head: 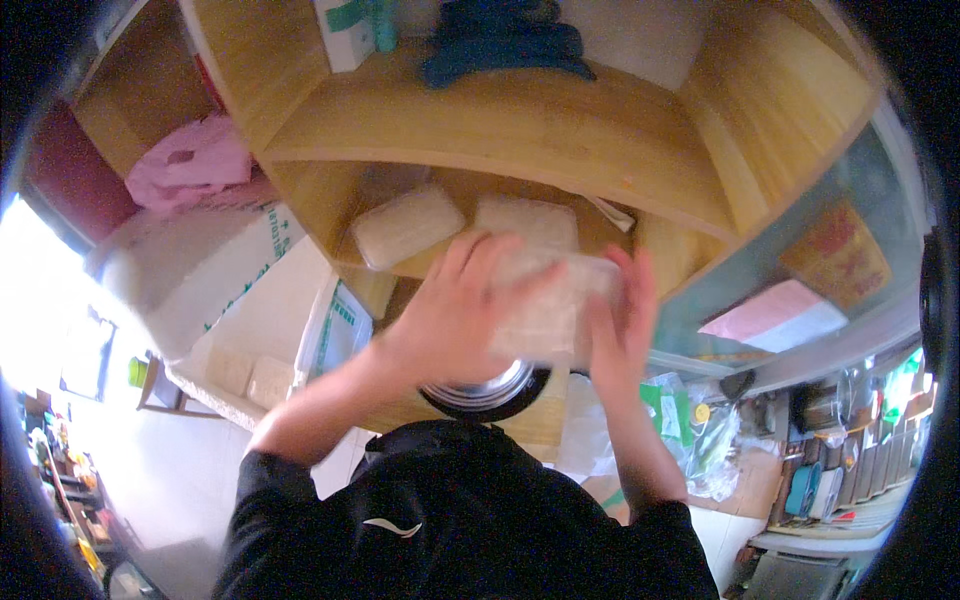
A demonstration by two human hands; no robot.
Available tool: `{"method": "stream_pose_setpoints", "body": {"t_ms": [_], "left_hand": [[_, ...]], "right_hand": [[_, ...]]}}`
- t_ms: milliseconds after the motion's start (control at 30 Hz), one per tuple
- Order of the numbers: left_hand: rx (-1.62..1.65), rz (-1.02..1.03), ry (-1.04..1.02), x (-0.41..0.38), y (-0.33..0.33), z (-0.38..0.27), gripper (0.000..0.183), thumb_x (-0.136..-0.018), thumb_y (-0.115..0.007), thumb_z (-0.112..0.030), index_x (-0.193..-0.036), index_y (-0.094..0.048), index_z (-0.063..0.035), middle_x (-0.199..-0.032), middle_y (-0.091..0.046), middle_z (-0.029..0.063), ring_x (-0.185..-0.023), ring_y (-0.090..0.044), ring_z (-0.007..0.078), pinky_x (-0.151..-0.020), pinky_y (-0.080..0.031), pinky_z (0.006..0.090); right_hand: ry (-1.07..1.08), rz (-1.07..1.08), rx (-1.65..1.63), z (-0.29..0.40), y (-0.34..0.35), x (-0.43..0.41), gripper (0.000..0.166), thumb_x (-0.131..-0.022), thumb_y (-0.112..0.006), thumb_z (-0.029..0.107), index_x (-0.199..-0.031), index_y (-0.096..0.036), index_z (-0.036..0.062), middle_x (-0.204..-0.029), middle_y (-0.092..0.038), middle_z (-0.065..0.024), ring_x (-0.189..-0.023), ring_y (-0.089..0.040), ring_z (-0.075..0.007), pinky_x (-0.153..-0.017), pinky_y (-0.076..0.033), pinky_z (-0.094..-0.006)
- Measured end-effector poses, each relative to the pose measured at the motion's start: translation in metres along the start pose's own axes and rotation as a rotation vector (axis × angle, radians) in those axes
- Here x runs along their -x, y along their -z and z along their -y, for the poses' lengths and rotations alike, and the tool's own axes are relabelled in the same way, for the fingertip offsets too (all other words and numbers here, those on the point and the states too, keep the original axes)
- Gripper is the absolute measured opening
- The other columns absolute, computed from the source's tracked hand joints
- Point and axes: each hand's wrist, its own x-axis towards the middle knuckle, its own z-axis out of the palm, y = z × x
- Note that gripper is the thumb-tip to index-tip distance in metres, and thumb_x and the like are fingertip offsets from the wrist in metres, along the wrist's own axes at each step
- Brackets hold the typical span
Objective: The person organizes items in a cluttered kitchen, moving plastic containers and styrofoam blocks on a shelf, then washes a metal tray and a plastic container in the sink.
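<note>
A whitish, translucent rectangular package (544, 315) is between my two hands, blurred by motion. My left hand (465, 307) lies over its left side, fingers spread across its top. My right hand (626, 307) grips its right edge. Just beyond, on the lower wooden shelf, are two similar pale packages: one tilted at the left (409, 225), the other behind my hands (529, 217). Below the held package shows a round metal object with a black rim (487, 397), partly covered by my left hand. What the packages contain cannot be told.
A wooden shelf board (487, 135) curves above my hands, with dark folded cloth (510, 45) on it. A large white sack with green print (172, 277) and a pink bundle (191, 161) stand at the left. Plastic bags (705, 442) lie at the right, below a glass panel (750, 300).
</note>
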Motion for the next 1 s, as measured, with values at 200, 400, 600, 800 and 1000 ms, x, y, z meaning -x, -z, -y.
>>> {"method": "stream_pose_setpoints", "body": {"t_ms": [200, 400, 600, 800, 1000], "left_hand": [[0.079, 0.07, 0.21, -0.04, -0.122, 0.117, 0.09, -0.058, -0.077, -0.035, -0.138, -0.038, -0.0167, -0.134, -0.037, 0.0244, -0.125, -0.032, 0.0442, -0.105, -0.03, 0.0514], [0.251, -0.206, 0.652, -0.029, -0.155, 0.083, 0.081, -0.071, -0.071, -0.026, -0.14, -0.031, -0.0117, -0.143, -0.026, 0.0257, -0.131, -0.024, 0.0453, -0.108, -0.023, 0.0547], [0.455, -0.658, 0.726, -0.013, -0.116, 0.058, 0.087, -0.068, -0.073, -0.011, -0.141, -0.025, -0.0053, -0.142, -0.027, 0.025, -0.131, -0.025, 0.0417, -0.109, -0.02, 0.0511], [0.167, -0.792, 1.104, 0.031, -0.06, 0.101, 0.088, -0.071, -0.073, -0.021, -0.142, -0.022, -0.0054, -0.14, -0.028, 0.0261, -0.127, -0.031, 0.0413, -0.104, -0.027, 0.0496], [0.652, -0.814, 1.367, 0.068, -0.076, 0.124, 0.088, -0.072, -0.072, -0.035, -0.138, -0.027, 0.0023, -0.129, -0.039, 0.0261, -0.122, -0.039, 0.0373, -0.102, -0.034, 0.0423]], "right_hand": [[-0.476, 0.038, -0.007, -0.15, -0.018, -0.084, 0.057, -0.089, -0.058, 0.021, -0.138, -0.037, 0.0023, -0.137, -0.045, -0.013, -0.124, -0.042, -0.0231, -0.102, -0.035, -0.0331], [-0.525, 0.068, 0.326, -0.166, -0.007, -0.099, 0.052, -0.091, -0.056, 0.023, -0.134, -0.041, -0.0008, -0.137, -0.046, -0.0131, -0.124, -0.043, -0.0231, -0.101, -0.037, -0.0338], [-0.404, 0.074, -0.391, -0.106, -0.052, -0.108, 0.041, -0.094, -0.05, 0.016, -0.13, -0.046, -0.0023, -0.132, -0.049, -0.0111, -0.12, -0.047, -0.0213, -0.099, -0.039, -0.0342], [-0.646, 0.391, -0.32, -0.131, -0.154, -0.122, 0.04, -0.094, -0.051, 0.022, -0.127, -0.049, 0.0001, -0.129, -0.051, -0.0093, -0.117, -0.048, -0.0205, -0.099, -0.038, -0.0348], [-0.886, 0.562, -0.308, -0.091, -0.185, -0.095, 0.037, -0.094, -0.049, 0.03, -0.119, -0.057, 0.0042, -0.116, -0.059, -0.0051, -0.106, -0.055, -0.0177, -0.092, -0.043, -0.0317]]}}
